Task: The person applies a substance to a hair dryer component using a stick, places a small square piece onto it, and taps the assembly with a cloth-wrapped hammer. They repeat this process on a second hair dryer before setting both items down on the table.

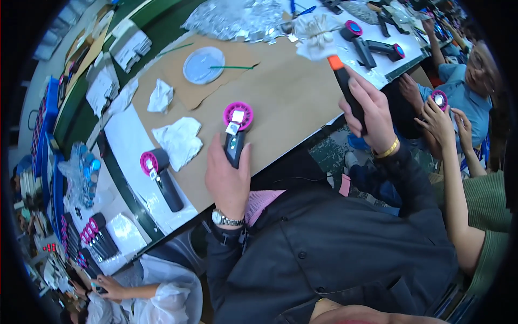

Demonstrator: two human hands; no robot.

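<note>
Hands both closed, I see: the left (226, 181) pinches the dark handle of a pink-rimmed fan (235, 137) between thumb and fingers, over brown paper (297, 97) at the near side of the desk (125, 132), while the right (372, 108) grips an orange-tipped black tool (345, 86), raised by the near edge. Brown paper gives me room rightward; leftward, a cloth (181, 141) and second fan (168, 186) crowd in.
</note>
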